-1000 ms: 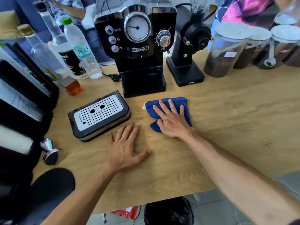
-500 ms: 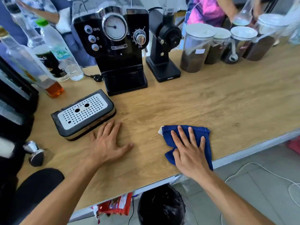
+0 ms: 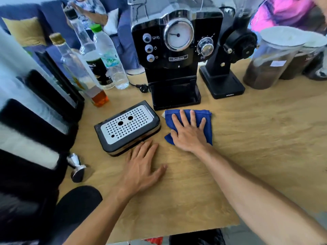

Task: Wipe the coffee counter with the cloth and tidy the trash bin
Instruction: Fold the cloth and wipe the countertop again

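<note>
**Right hand pressing cloth flat on table, in front of espresso machine**

The right hand (image 3: 190, 134) is lying palm-down on the blue cloth (image 3: 208, 126). Its grip is spread, with the fingers straight, fanned apart and pressing the fabric against the wooden table (image 3: 256, 142). The cloth is lying folded just in front of the base of the black espresso machine (image 3: 177, 59). It is also just beside one end of the drip tray (image 3: 126, 127), with a narrow strip of table showing between them.

The left hand (image 3: 141, 168) is resting palm-down on bare table. Its grip is spread and holding nothing. Its fingertips are lying just beside the near edge of the drip tray; contact cannot be confirmed.

A black grinder (image 3: 228, 68) is standing beside the machine, with lidded jars (image 3: 270, 59) of dark contents beyond it. Several bottles (image 3: 109, 57) are standing on the machine's other side. A metal tamper (image 3: 77, 168) is lying tilted on the table near the left hand's side.
</note>
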The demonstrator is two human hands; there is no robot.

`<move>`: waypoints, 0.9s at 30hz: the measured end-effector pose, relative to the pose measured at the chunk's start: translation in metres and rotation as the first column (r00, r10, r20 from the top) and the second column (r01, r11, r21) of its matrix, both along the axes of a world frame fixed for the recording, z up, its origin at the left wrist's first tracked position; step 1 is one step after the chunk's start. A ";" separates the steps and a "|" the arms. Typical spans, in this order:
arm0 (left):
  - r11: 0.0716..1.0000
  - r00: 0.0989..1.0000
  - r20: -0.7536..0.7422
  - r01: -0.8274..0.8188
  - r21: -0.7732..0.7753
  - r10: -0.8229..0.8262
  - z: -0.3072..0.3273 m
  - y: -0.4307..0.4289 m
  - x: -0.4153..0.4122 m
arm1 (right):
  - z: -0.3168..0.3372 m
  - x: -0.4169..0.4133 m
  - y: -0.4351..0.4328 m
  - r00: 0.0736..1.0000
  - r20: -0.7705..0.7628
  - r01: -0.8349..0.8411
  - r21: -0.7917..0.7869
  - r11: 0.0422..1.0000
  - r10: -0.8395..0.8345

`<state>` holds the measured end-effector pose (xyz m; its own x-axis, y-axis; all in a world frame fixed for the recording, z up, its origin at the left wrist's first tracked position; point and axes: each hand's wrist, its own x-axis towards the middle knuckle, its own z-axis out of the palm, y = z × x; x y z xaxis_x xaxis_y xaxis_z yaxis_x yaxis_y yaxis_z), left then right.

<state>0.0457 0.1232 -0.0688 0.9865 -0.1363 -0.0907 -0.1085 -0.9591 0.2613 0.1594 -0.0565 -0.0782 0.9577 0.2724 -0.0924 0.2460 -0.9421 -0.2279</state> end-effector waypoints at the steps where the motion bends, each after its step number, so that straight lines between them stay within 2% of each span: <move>1: 1.000 1.000 0.002 -0.004 0.001 0.004 0.001 0.001 0.001 | 0.001 0.001 0.001 0.999 -0.008 -0.034 0.005 0.999 0.034; 7: 1.000 1.000 -0.014 -0.018 0.021 0.018 0.008 0.000 0.000 | 0.002 -0.046 -0.029 0.991 0.028 -0.134 0.040 0.990 0.133; 18: 1.000 1.000 -0.025 -0.001 0.027 0.002 0.007 0.002 -0.005 | 0.000 -0.196 -0.117 1.000 0.010 0.011 -0.006 1.000 -0.011; 22: 0.999 1.000 -0.017 0.005 0.034 -0.004 0.007 0.009 -0.007 | -0.001 -0.185 -0.105 0.993 -0.009 0.114 0.018 0.993 -0.114; 27: 1.000 1.000 -0.004 0.002 0.027 -0.002 0.005 0.019 -0.011 | -0.005 -0.124 -0.053 0.981 -0.011 0.194 0.031 0.980 -0.194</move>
<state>0.0350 0.1418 -0.0637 0.9859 -0.1358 -0.0980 -0.1096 -0.9657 0.2353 0.0351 -0.1098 -0.0835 0.9919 0.0842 -0.0949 0.0570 -0.9640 -0.2596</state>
